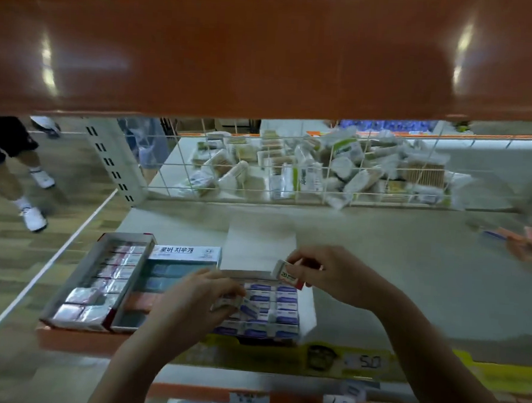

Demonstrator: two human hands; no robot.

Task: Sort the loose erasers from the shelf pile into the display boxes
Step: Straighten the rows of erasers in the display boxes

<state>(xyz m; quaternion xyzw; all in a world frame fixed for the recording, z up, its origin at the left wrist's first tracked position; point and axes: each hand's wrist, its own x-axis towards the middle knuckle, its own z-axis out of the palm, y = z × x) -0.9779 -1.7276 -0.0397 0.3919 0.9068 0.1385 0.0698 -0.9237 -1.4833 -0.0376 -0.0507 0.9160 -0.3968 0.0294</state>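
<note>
Three open display boxes stand side by side at the shelf's front edge. The right one, a white box (309, 310), holds rows of erasers with blue and white sleeves. My left hand (190, 302) hovers over its left side, pinching a blue-sleeved eraser (245, 307). Just above the box's far edge, my right hand (328, 276) grips a white eraser with a red end (288, 274). A light blue box (186, 254) sits in the middle. On the left, the red-edged box (76, 280) holds shiny wrapped erasers. A loose eraser pile (530, 245) lies at the far right, blurred.
An orange upper shelf (236, 50) hangs close overhead. A wire grid (260, 170) backs the shelf, with bagged goods behind it. A yellow price strip (367, 361) runs along the front edge. A person's legs (13, 179) stand in the aisle on the left.
</note>
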